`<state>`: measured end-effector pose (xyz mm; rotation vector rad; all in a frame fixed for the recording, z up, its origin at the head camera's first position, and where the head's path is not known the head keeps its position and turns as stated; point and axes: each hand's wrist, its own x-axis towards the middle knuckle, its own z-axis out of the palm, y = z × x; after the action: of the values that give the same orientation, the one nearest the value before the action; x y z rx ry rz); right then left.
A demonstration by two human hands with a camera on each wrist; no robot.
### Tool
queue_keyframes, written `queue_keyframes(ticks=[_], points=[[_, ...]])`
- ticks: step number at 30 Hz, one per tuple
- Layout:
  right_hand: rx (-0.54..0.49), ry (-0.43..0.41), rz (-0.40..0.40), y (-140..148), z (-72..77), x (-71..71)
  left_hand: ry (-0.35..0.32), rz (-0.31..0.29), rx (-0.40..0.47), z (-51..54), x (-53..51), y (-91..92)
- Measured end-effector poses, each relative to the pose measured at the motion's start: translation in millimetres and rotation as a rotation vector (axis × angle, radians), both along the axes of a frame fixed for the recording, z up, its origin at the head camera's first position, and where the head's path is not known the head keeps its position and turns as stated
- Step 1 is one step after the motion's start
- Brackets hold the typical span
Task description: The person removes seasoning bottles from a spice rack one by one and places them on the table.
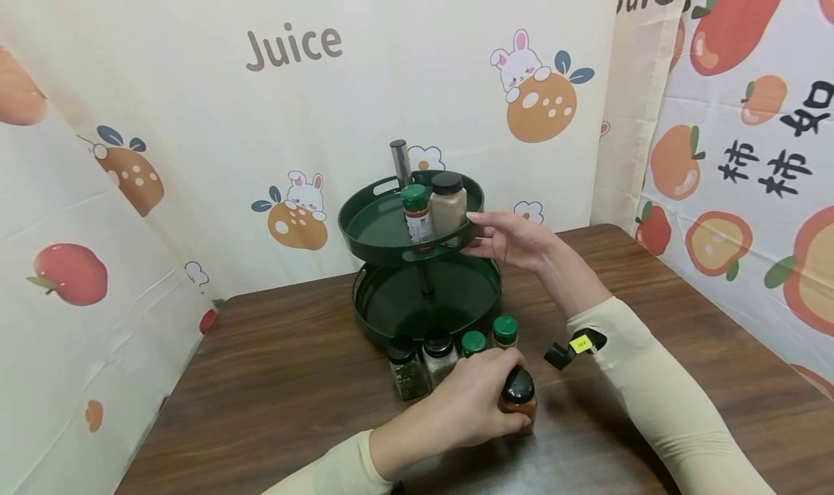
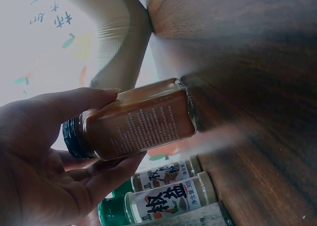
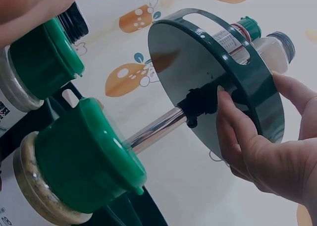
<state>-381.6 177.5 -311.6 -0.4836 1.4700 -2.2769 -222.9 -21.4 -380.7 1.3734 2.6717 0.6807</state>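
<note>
My left hand (image 1: 465, 401) holds a square glass spice jar (image 2: 141, 119) by its sides, near the black lid. Reddish-brown powder fills that jar; whether its base touches the table cannot be told. At the two-tier rack, my right hand (image 1: 504, 238) grips the rim of the green upper tray (image 1: 368, 247), with fingers reaching beneath it in the right wrist view. On this tray stand a green-lidded spice jar (image 1: 418, 216) and a black-lidded jar of pale powder (image 1: 448, 207). Below it is the lower tray (image 1: 423, 314), also dark green.
In front of the lower tray stand two black-lidded jars, one with dark flakes (image 1: 408, 373) and one paler (image 1: 439, 357). Beside them are two green-lidded jars (image 1: 504, 328), partly behind my left hand. Printed cloth (image 1: 293, 119) hangs behind the wooden table (image 1: 280, 379).
</note>
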Motion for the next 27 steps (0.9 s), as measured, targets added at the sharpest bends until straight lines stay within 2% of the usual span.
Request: queue_keyframes(ticks=[6, 13, 20, 27], points=[[-0.026, -0.022, -0.008, 2.2, -0.6, -0.5, 0.004, -0.002, 0.006, -0.1, -0.7, -1.1], [-0.112, -0.031, -0.090, 3.6, -1.2, -4.2, 0.003, -0.009, 0.013, -0.6, -1.1, -1.7], [-0.102, -0.045, -0.168, 3.7, -0.9, -4.7, 0.010, -0.017, 0.014, 0.0, -1.4, -1.7], [-0.088, -0.045, -0.163, 3.6, -1.5, -4.3, 0.008, -0.014, 0.009, 0.3, -0.9, -1.5]])
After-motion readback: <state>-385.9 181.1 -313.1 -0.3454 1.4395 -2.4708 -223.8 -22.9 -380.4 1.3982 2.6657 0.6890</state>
